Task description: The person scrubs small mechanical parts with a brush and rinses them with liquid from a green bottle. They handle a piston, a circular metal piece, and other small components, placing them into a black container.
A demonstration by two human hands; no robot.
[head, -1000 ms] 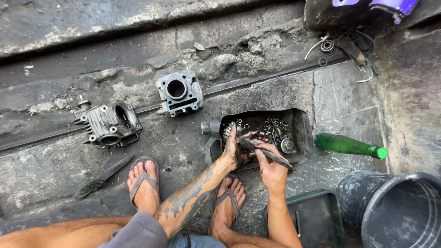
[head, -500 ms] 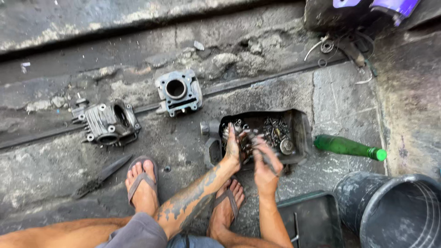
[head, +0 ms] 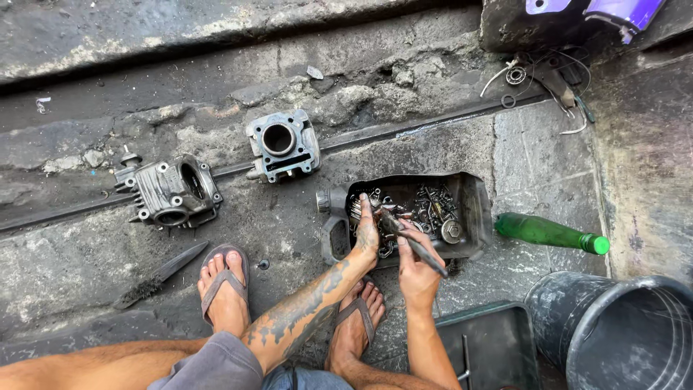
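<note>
The left hand (head: 367, 232) reaches spread into the black container (head: 476, 217) of bolts; the right hand (head: 416, 261) grips a dark tool (head: 411, 242). A green bottle (head: 545, 232) lies at three o'clock, a cylinder block (head: 283, 146) at eleven.

— Where is there room around the parts tray (head: 478, 217)?

— On its far side, bare concrete floor (head: 433, 144) runs up to the metal rail (head: 404, 130). Its left side is open too, as far as the cylinder block (head: 281, 144).

— And the right?

— Tight. The green bottle (head: 548, 232) lies just beside the tray, with the black bucket (head: 621, 332) near it.

— The near side?

— Blocked by both hands, the left hand (head: 367, 235) and right hand (head: 417, 269), the feet, and a dark bin (head: 491, 339).
</note>
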